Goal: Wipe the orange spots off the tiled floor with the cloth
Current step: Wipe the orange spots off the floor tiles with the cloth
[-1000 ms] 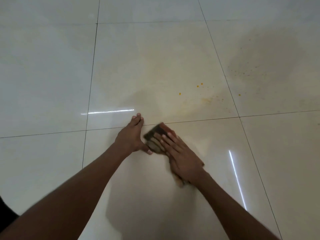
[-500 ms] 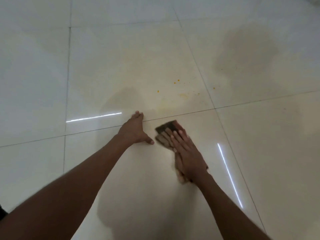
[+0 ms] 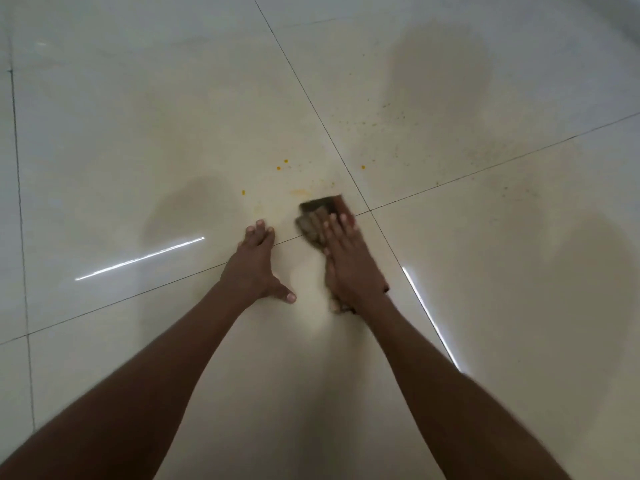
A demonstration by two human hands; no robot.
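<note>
My right hand (image 3: 349, 258) lies flat on a dark brown cloth (image 3: 320, 211) and presses it to the glossy cream tiled floor (image 3: 138, 133), with the cloth's front edge at a grout crossing. Just beyond the cloth lie a faint orange smear (image 3: 300, 192) and a few small orange spots (image 3: 282, 165), with one more spot (image 3: 363, 167) on the tile to the right. My left hand (image 3: 254, 265) rests flat on the floor to the left of the cloth, fingers together, thumb out, holding nothing.
Fine dark and orange specks (image 3: 391, 116) scatter over the far right tile. Dull patches mark the floor at the far right and left of the spots. Bright light streaks (image 3: 138, 259) reflect on the tiles on both sides of my arms.
My right hand has pushed the cloth forward and to the right, up to the orange smear. The view has swung, so the grout lines run more diagonally. My left hand stays planted.
</note>
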